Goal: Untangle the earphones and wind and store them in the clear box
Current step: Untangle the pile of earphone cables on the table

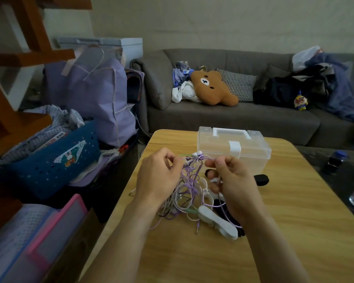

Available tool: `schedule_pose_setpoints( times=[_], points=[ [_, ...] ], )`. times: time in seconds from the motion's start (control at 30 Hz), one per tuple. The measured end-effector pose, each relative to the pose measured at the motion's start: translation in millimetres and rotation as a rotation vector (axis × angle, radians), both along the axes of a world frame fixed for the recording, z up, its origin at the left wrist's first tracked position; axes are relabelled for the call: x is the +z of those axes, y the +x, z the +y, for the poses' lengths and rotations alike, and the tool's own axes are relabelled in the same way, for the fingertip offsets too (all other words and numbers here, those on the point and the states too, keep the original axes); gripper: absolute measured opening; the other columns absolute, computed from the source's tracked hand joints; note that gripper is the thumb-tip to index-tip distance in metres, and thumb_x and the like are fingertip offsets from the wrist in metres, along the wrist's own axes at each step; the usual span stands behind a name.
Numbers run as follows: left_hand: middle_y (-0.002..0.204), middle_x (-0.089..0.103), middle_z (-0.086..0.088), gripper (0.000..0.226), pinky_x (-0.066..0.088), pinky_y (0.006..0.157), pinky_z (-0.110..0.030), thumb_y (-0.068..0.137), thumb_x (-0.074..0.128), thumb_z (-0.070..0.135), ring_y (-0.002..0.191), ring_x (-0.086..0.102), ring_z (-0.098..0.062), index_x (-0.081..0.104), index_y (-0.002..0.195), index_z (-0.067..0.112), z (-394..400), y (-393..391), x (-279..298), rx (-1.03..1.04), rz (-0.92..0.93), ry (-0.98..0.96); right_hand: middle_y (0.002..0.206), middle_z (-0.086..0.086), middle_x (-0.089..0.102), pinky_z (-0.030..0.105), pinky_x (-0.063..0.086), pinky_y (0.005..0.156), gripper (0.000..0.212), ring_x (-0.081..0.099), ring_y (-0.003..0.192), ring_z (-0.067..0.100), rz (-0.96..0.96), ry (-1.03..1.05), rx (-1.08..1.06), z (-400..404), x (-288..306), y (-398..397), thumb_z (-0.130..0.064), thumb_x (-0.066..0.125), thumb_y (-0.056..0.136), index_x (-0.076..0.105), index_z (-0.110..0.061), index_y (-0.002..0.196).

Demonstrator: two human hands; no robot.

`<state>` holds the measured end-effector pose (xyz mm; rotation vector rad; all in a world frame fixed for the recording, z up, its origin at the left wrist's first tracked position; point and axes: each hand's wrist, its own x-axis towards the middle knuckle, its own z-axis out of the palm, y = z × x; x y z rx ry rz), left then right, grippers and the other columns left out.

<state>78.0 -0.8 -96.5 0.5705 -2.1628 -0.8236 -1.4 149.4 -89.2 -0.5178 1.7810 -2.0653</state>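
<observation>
A tangle of purple, white, green and black earphone cords (189, 186) hangs between my hands above the wooden table (284, 221). My left hand (159, 176) pinches cords at the top left of the tangle. My right hand (231, 180) pinches cords at the top right, with more cord running under its palm. White earbuds (198, 153) stick up at the top of the bundle. Loose ends and a jack plug (197, 231) trail onto the table. The clear box (233, 148) with a white latch stands just behind my hands with its lid down.
White and black flat strap-like pieces (217, 222) lie on the table under the tangle, and a black object (261, 179) sits beside the box. A grey sofa (233, 119) lies behind; a blue basket (55, 160) and bins crowd the left; a bottle (335, 161) stands at the right.
</observation>
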Motion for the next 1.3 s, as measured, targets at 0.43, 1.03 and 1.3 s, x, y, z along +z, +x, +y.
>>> schedule_pose_setpoints(
  times=[0.43,1.03,1.3],
  points=[
    [0.081,0.071,0.0,0.013,0.058,0.068,-0.043,0.088,0.072,0.017,0.076,0.069,-0.02,0.059,0.089,0.019,11,5,6,-0.375,-0.043,0.235,0.109,0.023,0.07,0.04,0.055,0.088,0.027,0.068,0.105,0.034,-0.059,-0.155,0.286,2,4,4,-0.013,0.039,0.106,0.06,0.002,0.103],
    [0.083,0.07,-0.011,0.015,0.052,0.06,-0.018,0.093,0.067,0.018,0.067,0.065,-0.008,0.055,0.083,0.017,5,-3,8,-0.075,0.266,0.396,0.058,-0.006,0.048,0.018,0.032,0.047,0.014,0.035,0.048,0.007,0.093,0.14,0.22,-3,1,8,-0.019,0.065,0.095,0.061,-0.007,0.09],
    [0.074,0.073,0.002,0.012,0.052,0.064,-0.019,0.085,0.078,0.023,0.07,0.069,-0.01,0.068,0.08,0.018,-3,3,7,-0.189,0.151,0.336,0.051,-0.016,0.056,0.011,0.038,0.049,0.018,0.047,0.045,-0.002,0.254,0.169,0.136,1,-2,4,-0.024,0.067,0.094,0.07,-0.006,0.093]
  ],
)
